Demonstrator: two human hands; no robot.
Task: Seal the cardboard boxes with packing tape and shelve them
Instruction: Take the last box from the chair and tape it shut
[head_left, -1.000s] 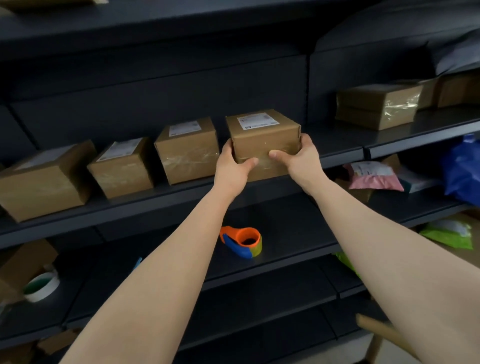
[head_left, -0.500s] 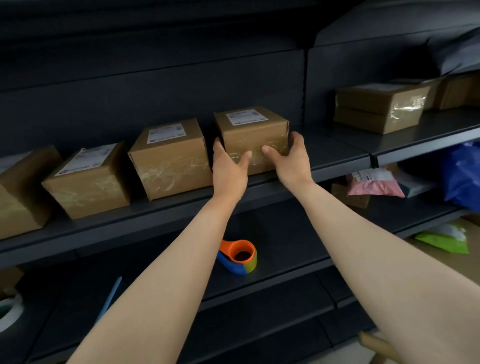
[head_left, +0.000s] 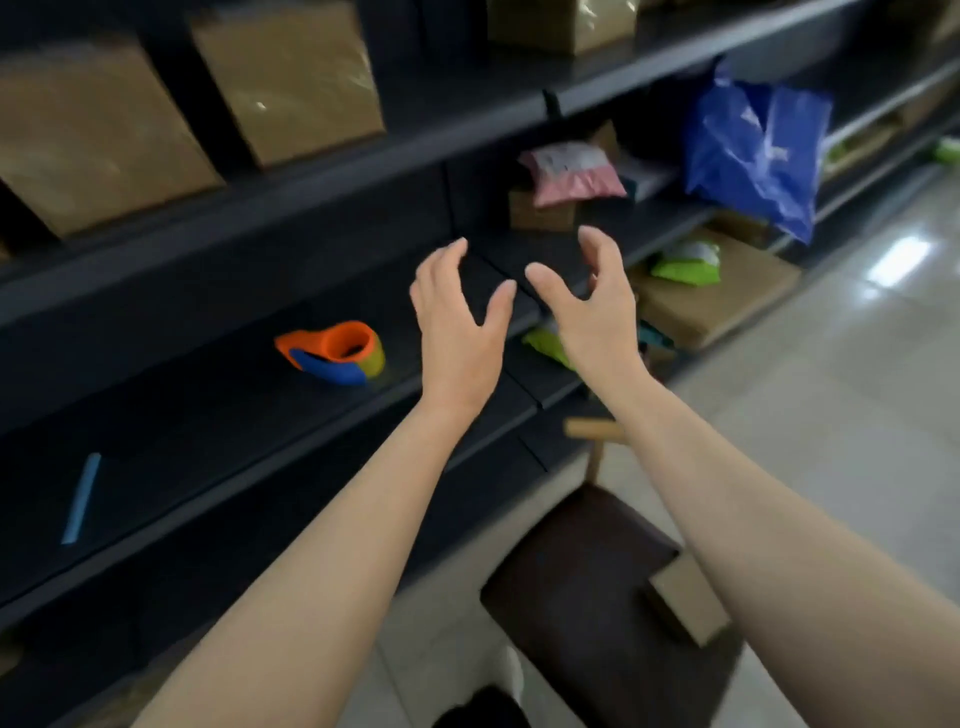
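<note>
Left hand (head_left: 457, 332) and right hand (head_left: 592, 317) have dropped below the shelved box (head_left: 291, 78), fingers (head_left: 600, 249) spread, empty.

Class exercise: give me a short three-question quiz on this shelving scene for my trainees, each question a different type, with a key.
1. True or false: the left hand and the right hand are both empty.
2. Multiple choice: the orange tape dispenser lies (A) on the shelf below the cardboard boxes, (B) in the right hand, (C) on top of a box.
3. Fill in: the plastic bag to the right of the pink parcel is ____.
Key: 1 true; 2 A; 3 blue.
</note>
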